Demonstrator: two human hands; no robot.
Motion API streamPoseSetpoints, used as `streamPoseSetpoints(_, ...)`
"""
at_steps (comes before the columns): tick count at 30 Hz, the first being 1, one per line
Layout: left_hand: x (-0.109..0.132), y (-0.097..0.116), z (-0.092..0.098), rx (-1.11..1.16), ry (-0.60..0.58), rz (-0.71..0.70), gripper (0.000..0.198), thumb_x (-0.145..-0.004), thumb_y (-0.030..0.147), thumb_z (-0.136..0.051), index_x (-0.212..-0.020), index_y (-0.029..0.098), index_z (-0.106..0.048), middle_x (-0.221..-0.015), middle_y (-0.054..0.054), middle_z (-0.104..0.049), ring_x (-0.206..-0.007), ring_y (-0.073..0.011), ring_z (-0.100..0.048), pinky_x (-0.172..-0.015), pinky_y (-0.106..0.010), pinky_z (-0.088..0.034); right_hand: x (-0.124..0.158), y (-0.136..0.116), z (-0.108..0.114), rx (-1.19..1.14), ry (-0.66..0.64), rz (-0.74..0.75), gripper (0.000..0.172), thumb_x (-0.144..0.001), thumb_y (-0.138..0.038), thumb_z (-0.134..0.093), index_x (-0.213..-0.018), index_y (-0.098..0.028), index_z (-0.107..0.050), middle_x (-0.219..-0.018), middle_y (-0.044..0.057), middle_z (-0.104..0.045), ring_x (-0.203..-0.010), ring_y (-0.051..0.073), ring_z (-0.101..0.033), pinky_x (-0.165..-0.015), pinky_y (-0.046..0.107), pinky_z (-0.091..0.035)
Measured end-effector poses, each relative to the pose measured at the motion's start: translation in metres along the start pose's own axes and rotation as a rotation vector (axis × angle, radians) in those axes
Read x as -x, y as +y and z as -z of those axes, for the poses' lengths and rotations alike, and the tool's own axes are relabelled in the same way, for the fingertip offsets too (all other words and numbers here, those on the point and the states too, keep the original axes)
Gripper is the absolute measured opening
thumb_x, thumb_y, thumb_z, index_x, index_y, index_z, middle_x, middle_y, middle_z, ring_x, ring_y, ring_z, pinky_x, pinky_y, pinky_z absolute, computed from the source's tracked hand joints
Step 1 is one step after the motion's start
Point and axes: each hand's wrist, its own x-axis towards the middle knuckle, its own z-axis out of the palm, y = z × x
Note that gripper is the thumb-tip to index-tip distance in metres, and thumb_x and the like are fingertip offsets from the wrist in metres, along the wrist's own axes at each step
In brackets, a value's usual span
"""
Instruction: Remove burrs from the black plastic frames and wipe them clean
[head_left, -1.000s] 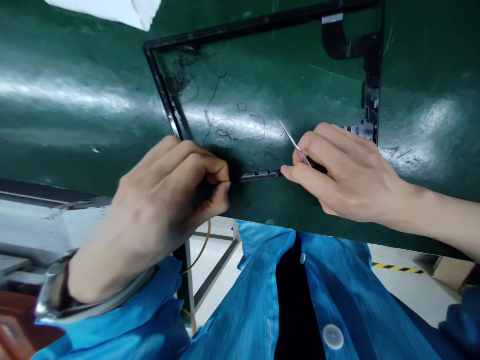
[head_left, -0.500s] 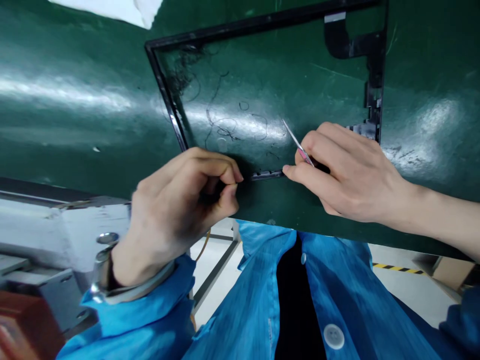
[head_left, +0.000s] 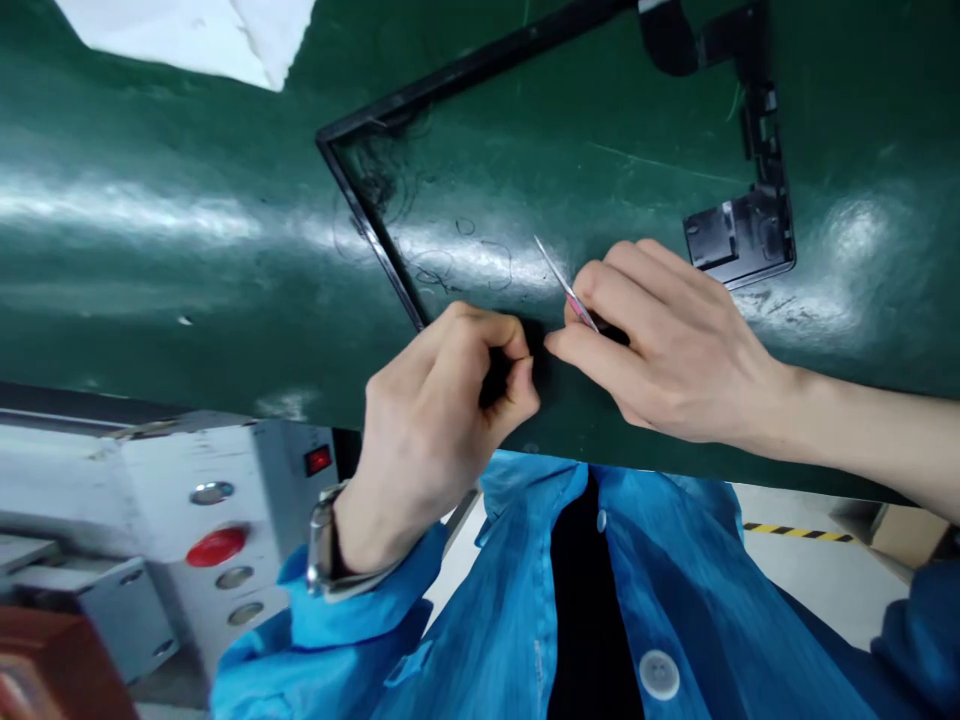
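A thin black plastic frame (head_left: 480, 70) lies tilted on the green table, its near side mostly hidden behind my hands. My left hand (head_left: 442, 410) is closed in a pinch at that near side, thumb against curled forefinger; the fingers cover the exact spot they grip. Just to its right, my right hand (head_left: 667, 340) is closed around a slim pointed silver tool with a pink part (head_left: 559, 272); its tip points up and left, clear of the frame. I cannot make out the tool's kind. Thin black curly strands (head_left: 382, 175) lie inside the frame's left corner and mid-area.
The green table (head_left: 150, 300) has a white sheet (head_left: 195, 40) at its far left. Below the table's left edge stands a white control box with a red button (head_left: 216, 547). A brown box (head_left: 911, 530) is on the floor at right.
My left hand has moved to the right, close to my right hand. The frame has turned, its left corner coming nearer and right. My right hand, with the tool, has shifted slightly left.
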Motion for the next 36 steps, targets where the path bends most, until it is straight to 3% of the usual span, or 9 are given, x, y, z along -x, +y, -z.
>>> streamPoseSetpoints(6, 0.004, -0.015, 0.024, 0.085, -0.174, -0.072, 0.013, -0.113, 0.012, -0.060, -0.107, 0.023, -0.059, -0.095, 0.006, -0.068, -0.080, -0.0045, -0.067, -0.077, -0.013, -0.054, 0.001, 0.000, -0.005, -0.065, 0.074, -0.031, 0.059, -0.118, -0.011, -0.020, -0.093, -0.013, -0.073, -0.105, 0.001, -0.076, -0.096, 0.012, -0.071, -0.087, 0.030, -0.069)
streamPoseSetpoints(11, 0.010, -0.026, 0.035, 0.084, -0.189, -0.044, 0.007, -0.114, 0.019, -0.061, -0.109, 0.023, -0.063, -0.092, 0.007, -0.063, -0.073, -0.0032, -0.059, -0.072, -0.013, -0.049, 0.002, -0.001, -0.007, -0.089, 0.044, -0.042, 0.052, -0.117, -0.009, -0.026, -0.095, -0.012, -0.073, -0.108, 0.002, -0.076, -0.100, 0.013, -0.073, -0.088, 0.031, -0.070)
streamPoseSetpoints(14, 0.011, -0.025, 0.035, 0.062, -0.182, -0.032, 0.008, -0.117, 0.023, -0.060, -0.108, 0.023, -0.062, -0.090, 0.008, -0.059, -0.068, -0.0028, -0.053, -0.068, -0.013, -0.046, 0.003, -0.001, -0.006, -0.094, 0.016, -0.023, 0.052, -0.117, -0.009, -0.025, -0.099, -0.012, -0.074, -0.114, 0.004, -0.078, -0.103, 0.015, -0.075, -0.091, 0.032, -0.071)
streamPoseSetpoints(18, 0.004, -0.016, 0.036, -0.008, -0.183, -0.074, 0.009, -0.121, 0.024, -0.057, -0.114, 0.022, -0.062, -0.099, 0.005, -0.067, -0.079, -0.0036, -0.064, -0.073, -0.013, -0.051, 0.003, 0.002, -0.003, -0.079, -0.045, 0.008, 0.056, -0.116, -0.010, -0.022, -0.104, -0.012, -0.076, -0.121, 0.006, -0.080, -0.109, 0.017, -0.077, -0.093, 0.034, -0.072)
streamPoseSetpoints(20, 0.002, -0.013, 0.038, -0.045, -0.152, -0.079, 0.003, -0.118, 0.021, -0.064, -0.116, 0.023, -0.066, -0.103, 0.004, -0.072, -0.087, -0.0060, -0.070, -0.079, -0.016, -0.055, 0.002, 0.002, -0.002, -0.063, -0.094, 0.018, 0.058, -0.115, -0.009, -0.020, -0.104, -0.012, -0.077, -0.124, 0.007, -0.080, -0.111, 0.019, -0.079, -0.093, 0.036, -0.072)
streamPoseSetpoints(24, 0.006, -0.016, 0.037, -0.060, -0.030, -0.091, 0.021, -0.104, 0.013, -0.083, -0.121, 0.024, -0.078, -0.108, 0.000, -0.080, -0.093, -0.0119, -0.074, -0.084, -0.024, -0.058, -0.001, 0.001, -0.001, -0.051, -0.163, 0.016, 0.057, -0.115, -0.007, -0.021, -0.104, -0.013, -0.076, -0.127, 0.007, -0.079, -0.113, 0.019, -0.079, -0.093, 0.037, -0.073)
streamPoseSetpoints(28, 0.011, -0.024, 0.027, -0.001, -0.021, -0.069, 0.028, -0.102, 0.013, -0.085, -0.125, 0.027, -0.080, -0.111, -0.001, -0.081, -0.098, -0.0169, -0.077, -0.089, -0.031, -0.062, -0.001, 0.001, -0.001, -0.076, -0.167, 0.009, 0.057, -0.116, -0.009, -0.020, -0.105, -0.013, -0.076, -0.125, 0.006, -0.079, -0.115, 0.018, -0.077, -0.096, 0.036, -0.073)
streamPoseSetpoints(33, 0.004, -0.027, 0.023, -0.054, -0.088, -0.182, 0.016, -0.107, 0.014, -0.077, -0.119, 0.025, -0.073, -0.112, -0.001, -0.081, -0.091, -0.0167, -0.073, -0.078, -0.035, -0.054, 0.002, 0.003, -0.001, -0.089, -0.119, 0.019, 0.059, -0.116, -0.012, -0.018, -0.106, -0.011, -0.076, -0.127, 0.008, -0.079, -0.113, 0.019, -0.076, -0.096, 0.038, -0.073)
streamPoseSetpoints(36, 0.004, -0.029, 0.023, -0.135, -0.077, -0.263, 0.015, -0.107, 0.013, -0.074, -0.116, 0.023, -0.070, -0.111, -0.004, -0.080, -0.085, -0.0185, -0.069, -0.074, -0.037, -0.051, 0.001, 0.002, -0.001, -0.095, -0.158, 0.002, 0.057, -0.116, -0.011, -0.020, -0.105, -0.012, -0.076, -0.126, 0.007, -0.078, -0.113, 0.018, -0.075, -0.096, 0.038, -0.072)
